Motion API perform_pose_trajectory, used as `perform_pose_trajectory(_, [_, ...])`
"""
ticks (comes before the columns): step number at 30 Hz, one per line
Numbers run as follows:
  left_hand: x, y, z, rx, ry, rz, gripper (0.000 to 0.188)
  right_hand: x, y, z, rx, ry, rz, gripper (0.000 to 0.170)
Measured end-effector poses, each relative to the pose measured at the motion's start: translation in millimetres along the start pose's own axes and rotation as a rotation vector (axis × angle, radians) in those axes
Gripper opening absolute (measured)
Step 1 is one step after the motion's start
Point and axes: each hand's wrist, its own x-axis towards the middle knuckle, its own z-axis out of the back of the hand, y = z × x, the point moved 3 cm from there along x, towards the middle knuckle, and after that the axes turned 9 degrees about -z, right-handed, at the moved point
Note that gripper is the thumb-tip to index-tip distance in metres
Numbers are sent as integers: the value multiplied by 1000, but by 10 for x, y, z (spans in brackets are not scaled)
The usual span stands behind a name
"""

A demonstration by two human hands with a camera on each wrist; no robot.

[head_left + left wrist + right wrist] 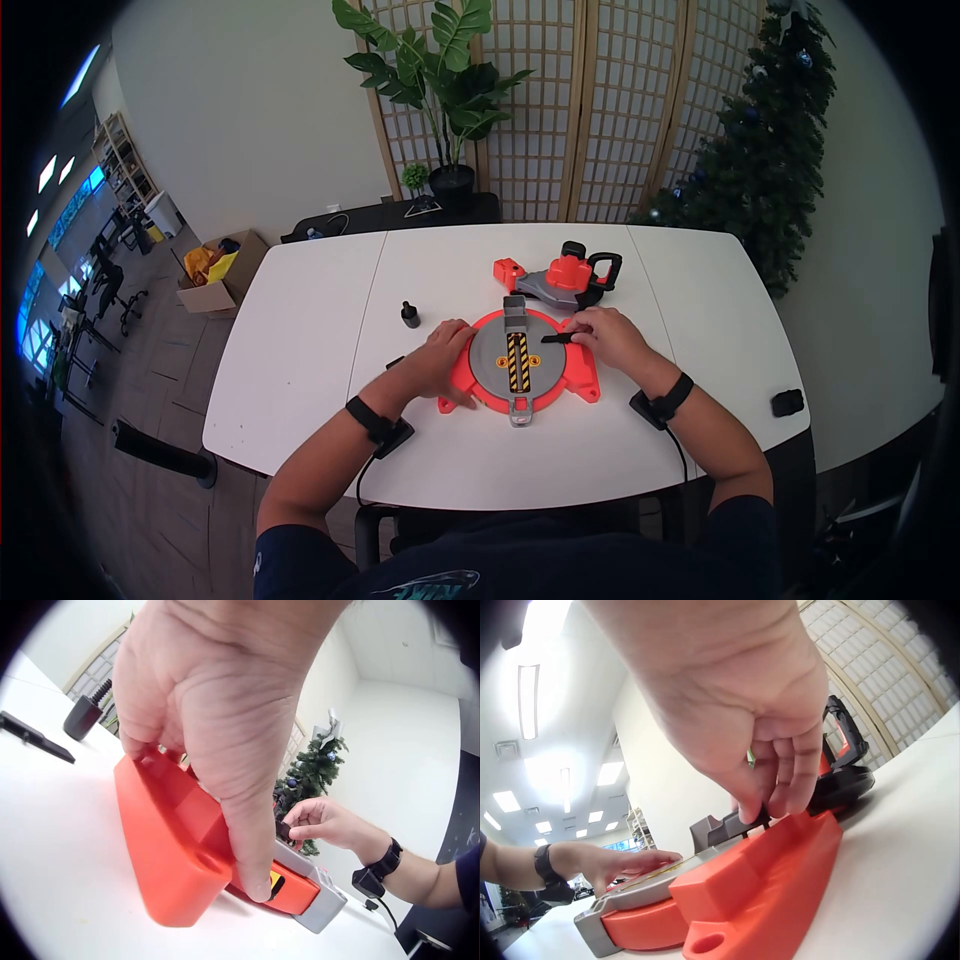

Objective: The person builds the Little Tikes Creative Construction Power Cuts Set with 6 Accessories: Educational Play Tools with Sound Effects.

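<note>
Nearest the head camera is a dark shirt [500, 560], with both forearms reaching over a white table [300, 380]. Midway between the hands, the red-and-gray toy base [547, 375] lies flat on the table. The left hand [432, 362] grips its left side, while the right hand [608, 338] holds a black piece [557, 338] over its right part. Beyond the base sits a red-and-gray toy saw [568, 274]; to the left stands a black knob [410, 316].

In the left wrist view, the left hand's fingers bend over one end of the base's red side and the thumb lies along it. A flat black strip [37, 737] rests on the table near the knob, which shows a threaded shaft.

In the right wrist view, the right thumb and fingertips pinch the black piece just above the base's edge; whether it touches the base, one cannot tell.
</note>
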Motion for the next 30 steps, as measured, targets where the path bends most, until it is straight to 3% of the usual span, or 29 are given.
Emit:
perform_pose_trajectory(10, [-13,-72,21,8,20,38,124,-14,2,-28,26,51,-22,15])
perform_pose_trajectory(21, [-27,-86,-6,18,-31,16,118,-71,11,-48,-18,-20,79,13])
perform_pose_trajectory(30, [-55,-103,-11,28,-48,19,116,-101,60,-29,-104,-27,52,14])
